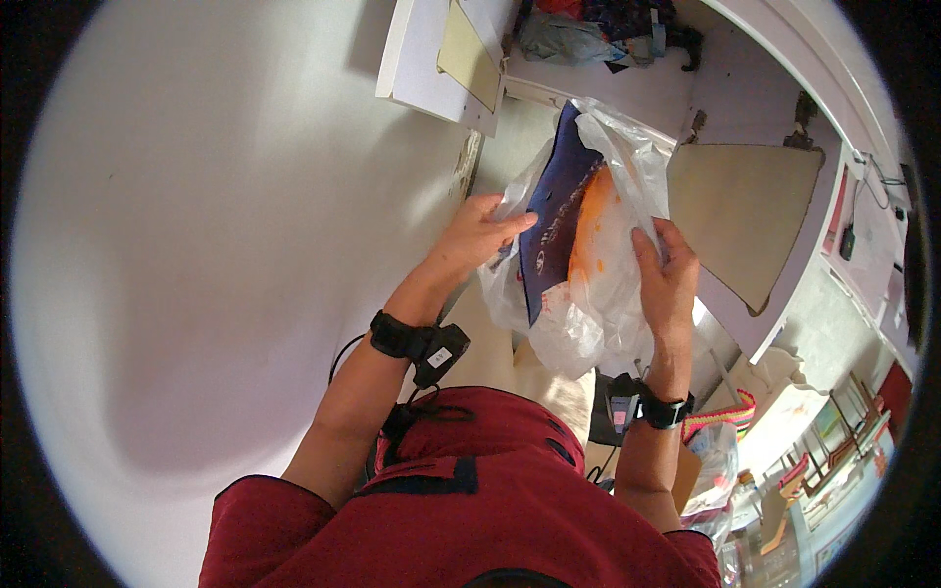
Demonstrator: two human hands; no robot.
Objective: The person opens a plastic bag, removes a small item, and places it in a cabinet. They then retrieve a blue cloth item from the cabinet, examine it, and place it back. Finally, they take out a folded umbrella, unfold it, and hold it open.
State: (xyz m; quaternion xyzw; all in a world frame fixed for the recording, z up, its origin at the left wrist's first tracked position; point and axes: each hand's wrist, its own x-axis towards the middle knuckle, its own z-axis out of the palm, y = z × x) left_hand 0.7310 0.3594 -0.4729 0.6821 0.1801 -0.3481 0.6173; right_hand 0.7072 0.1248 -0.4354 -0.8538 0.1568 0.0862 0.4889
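Both hands hold up a crumpled translucent plastic bag (599,323) in front of my body. My left hand (481,231) grips its left side, the thumb lying on the edge of a dark blue printed sheet or packet (555,213) that bears writing. My right hand (667,268) pinches the bag's right side between thumb and fingers. An orange patch (592,213) shows beside the blue piece; whether it is print or contents, I cannot tell. Part of the blue piece lies behind the plastic. Each wrist wears a black strap with a small device.
Beyond the bag stands a cabinet with a pale shelf (610,92) and bundled bags (562,40) on it. An open door (456,59) juts out at upper left, another door panel (742,213) at right. A pale wall (184,220) fills the left. Furniture and bags crowd the lower right.
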